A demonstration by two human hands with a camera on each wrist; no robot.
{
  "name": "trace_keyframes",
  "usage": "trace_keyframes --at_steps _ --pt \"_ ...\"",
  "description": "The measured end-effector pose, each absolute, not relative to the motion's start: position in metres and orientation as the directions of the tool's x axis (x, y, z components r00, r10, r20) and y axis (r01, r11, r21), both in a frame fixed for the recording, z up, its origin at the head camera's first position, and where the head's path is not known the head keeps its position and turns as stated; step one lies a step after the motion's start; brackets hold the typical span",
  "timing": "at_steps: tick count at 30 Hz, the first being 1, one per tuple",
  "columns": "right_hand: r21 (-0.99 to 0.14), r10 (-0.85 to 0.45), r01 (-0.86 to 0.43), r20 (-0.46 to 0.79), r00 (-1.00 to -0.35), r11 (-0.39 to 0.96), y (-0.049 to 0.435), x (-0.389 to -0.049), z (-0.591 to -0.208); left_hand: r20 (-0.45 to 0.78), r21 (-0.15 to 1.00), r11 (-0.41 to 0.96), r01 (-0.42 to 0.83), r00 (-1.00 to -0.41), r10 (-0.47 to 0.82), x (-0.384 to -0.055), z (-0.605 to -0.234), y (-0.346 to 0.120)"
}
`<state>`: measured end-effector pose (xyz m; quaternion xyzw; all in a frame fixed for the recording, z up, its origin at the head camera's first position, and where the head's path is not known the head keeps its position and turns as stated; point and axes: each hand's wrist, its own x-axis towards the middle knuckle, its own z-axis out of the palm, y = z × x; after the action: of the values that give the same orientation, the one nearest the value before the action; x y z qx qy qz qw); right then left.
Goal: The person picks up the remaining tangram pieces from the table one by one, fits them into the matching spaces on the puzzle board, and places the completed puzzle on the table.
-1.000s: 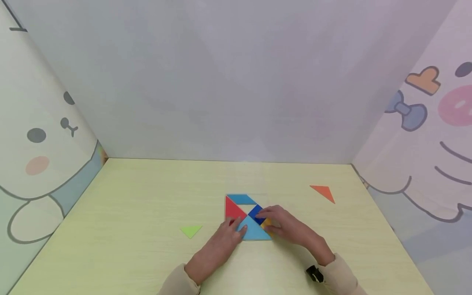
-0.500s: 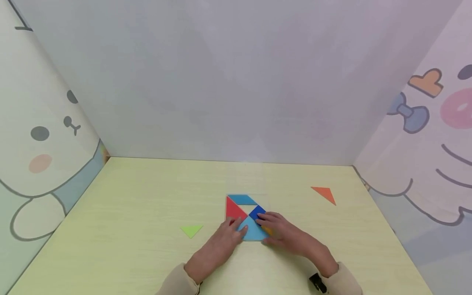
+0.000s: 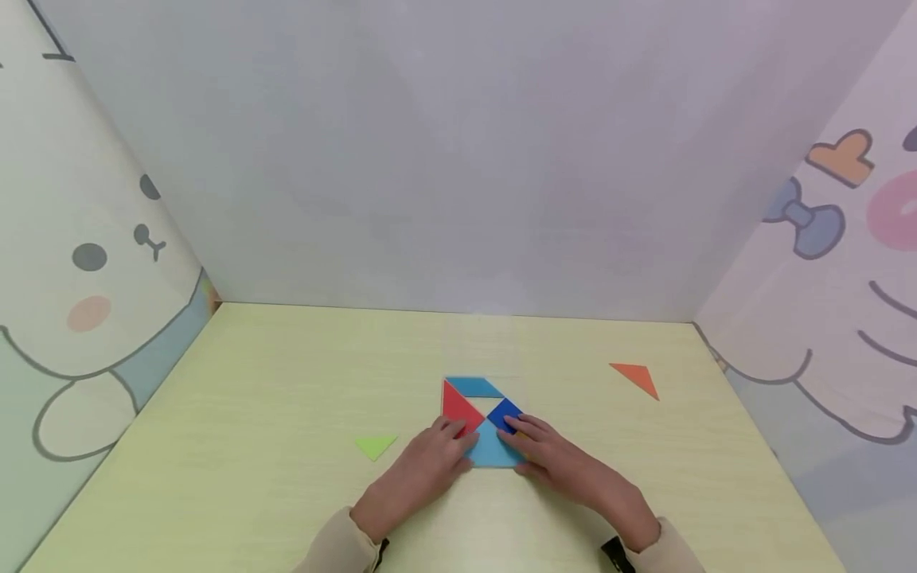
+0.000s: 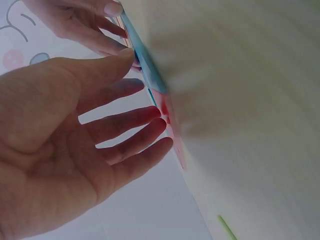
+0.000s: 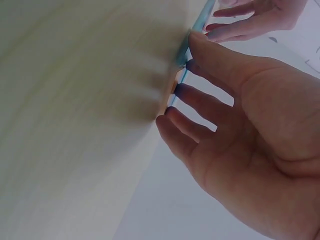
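Flat tangram pieces lie together on the table: a red triangle point(image 3: 458, 407), a light blue triangle point(image 3: 494, 452), a dark blue square point(image 3: 504, 414) and a blue parallelogram point(image 3: 473, 387). My left hand point(image 3: 426, 463) rests its fingertips on the red triangle, with its thumb at the front edge of the light blue one. Fingertips of my right hand point(image 3: 562, 463) touch the dark blue square and the light blue triangle; its thumb is by the front right corner. An orange-yellow piece point(image 5: 172, 89) is mostly hidden under the right fingers. Both hands have loosely spread fingers.
A light green triangle point(image 3: 376, 446) lies apart, left of the left hand. Farther back on the right is an orange triangle point(image 3: 637, 378). The pale wooden table point(image 3: 322, 350) ends at a whitish back wall, with cartoon-printed panels at both sides.
My right hand has shifted a little toward me, covering more of the orange-yellow piece. My left thumb has slid from the light blue triangle's face to its front edge. The view has turned slightly left.
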<state>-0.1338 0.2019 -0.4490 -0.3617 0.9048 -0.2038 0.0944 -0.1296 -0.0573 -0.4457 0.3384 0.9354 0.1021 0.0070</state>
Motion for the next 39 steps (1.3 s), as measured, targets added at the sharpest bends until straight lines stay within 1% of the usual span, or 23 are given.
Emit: trace_keyframes --at_steps 5,11,14,18,21,28,34,39 --pt "-0.442 -0.690 -0.610 -0.027 -0.723 0.657 0.201 -0.132 -0.447 0.136 0.268 0.741 0.616 -0.785 0.604 -0.133 -0.448 -0.066" --pt "-0.443 -0.685 -0.602 -0.039 -0.728 0.664 0.200 -0.131 -0.446 0.211 0.289 0.750 0.595 -0.804 0.556 -0.135 -0.449 -0.074" --pt "-0.448 -0.683 -0.599 -0.038 -0.729 0.664 0.201 -0.131 -0.447 0.214 0.313 0.774 0.550 -0.835 0.507 -0.136 -0.448 -0.076" --pt "-0.459 -0.677 -0.586 -0.049 -0.734 0.668 0.201 -0.130 -0.447 0.187 0.401 0.796 0.454 -0.891 0.413 -0.136 -0.447 -0.080" --pt "-0.464 -0.676 -0.581 -0.053 -0.735 0.668 0.201 -0.130 -0.448 0.202 0.445 0.797 0.407 -0.913 0.354 -0.135 -0.447 -0.085" --pt "-0.454 -0.688 -0.602 -0.033 -0.725 0.656 0.202 -0.130 -0.448 0.302 0.438 0.810 0.389 -0.913 0.275 -0.133 -0.449 -0.097" --pt "-0.448 -0.694 -0.613 -0.021 -0.720 0.650 0.203 -0.130 -0.448 0.316 0.448 0.818 0.361 -0.920 0.233 -0.133 -0.451 -0.106" --pt "-0.451 -0.698 -0.617 -0.019 -0.716 0.645 0.203 -0.130 -0.449 0.282 0.458 0.829 0.322 -0.937 0.208 -0.132 -0.450 -0.114"
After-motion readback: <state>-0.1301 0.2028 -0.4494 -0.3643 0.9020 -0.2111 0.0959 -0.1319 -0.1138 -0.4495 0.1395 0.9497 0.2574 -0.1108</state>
